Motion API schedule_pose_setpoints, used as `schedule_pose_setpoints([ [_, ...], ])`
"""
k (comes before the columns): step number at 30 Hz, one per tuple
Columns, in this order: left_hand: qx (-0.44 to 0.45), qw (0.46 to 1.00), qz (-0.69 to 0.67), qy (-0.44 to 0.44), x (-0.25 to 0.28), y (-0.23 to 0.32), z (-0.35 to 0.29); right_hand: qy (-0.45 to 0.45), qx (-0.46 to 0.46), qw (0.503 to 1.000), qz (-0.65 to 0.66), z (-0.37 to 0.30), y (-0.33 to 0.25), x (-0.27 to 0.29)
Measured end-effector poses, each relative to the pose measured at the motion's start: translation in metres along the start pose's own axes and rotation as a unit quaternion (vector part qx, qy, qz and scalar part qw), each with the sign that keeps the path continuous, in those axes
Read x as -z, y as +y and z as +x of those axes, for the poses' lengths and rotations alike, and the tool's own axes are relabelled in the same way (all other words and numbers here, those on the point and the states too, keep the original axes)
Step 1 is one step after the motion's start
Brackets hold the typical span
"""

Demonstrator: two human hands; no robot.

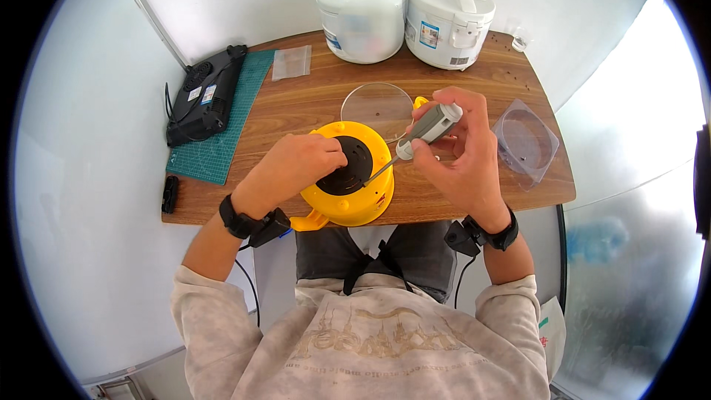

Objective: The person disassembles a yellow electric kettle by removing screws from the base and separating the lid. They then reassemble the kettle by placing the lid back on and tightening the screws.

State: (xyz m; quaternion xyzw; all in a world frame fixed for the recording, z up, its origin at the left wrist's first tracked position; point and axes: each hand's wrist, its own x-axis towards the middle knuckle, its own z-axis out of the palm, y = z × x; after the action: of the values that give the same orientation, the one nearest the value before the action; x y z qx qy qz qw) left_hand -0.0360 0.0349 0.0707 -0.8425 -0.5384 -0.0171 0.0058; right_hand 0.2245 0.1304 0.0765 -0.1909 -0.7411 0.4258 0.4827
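Yellow appliance [348, 178] sits upside down at near table [311, 100] edge, black base plate [348, 165] facing up under left hand [296, 167], whose fingers [329, 154] curl & press on it, prob. to stop it turning. Right hand [459, 152] fingers [437, 144] wrapped tight round grey screwdriver [428, 127], tip angled down-left into base just beside left fingertips. Glass lid [376, 107] lies just beyond; 2 white rice cookers [404, 15] well behind.

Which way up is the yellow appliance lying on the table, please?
Upside down: the yellow appliance shows its black round base upward, its handles at the sides, under the left hand.
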Motion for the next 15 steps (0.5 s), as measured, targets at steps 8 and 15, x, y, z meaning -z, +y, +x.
schedule_pose_setpoints([
  [8, 0.018, 1.000, 0.009, -0.004, 0.0029, 0.0064, 0.0024, -0.002, -0.008, 1.000, 0.002, 0.0000, 0.0004, -0.0004],
  [15, 0.002, 0.998, -0.046, 0.038, 0.0022, -0.0014, -0.0026, 0.000, -0.017, 1.000, 0.006, -0.0001, 0.0020, 0.0004],
])
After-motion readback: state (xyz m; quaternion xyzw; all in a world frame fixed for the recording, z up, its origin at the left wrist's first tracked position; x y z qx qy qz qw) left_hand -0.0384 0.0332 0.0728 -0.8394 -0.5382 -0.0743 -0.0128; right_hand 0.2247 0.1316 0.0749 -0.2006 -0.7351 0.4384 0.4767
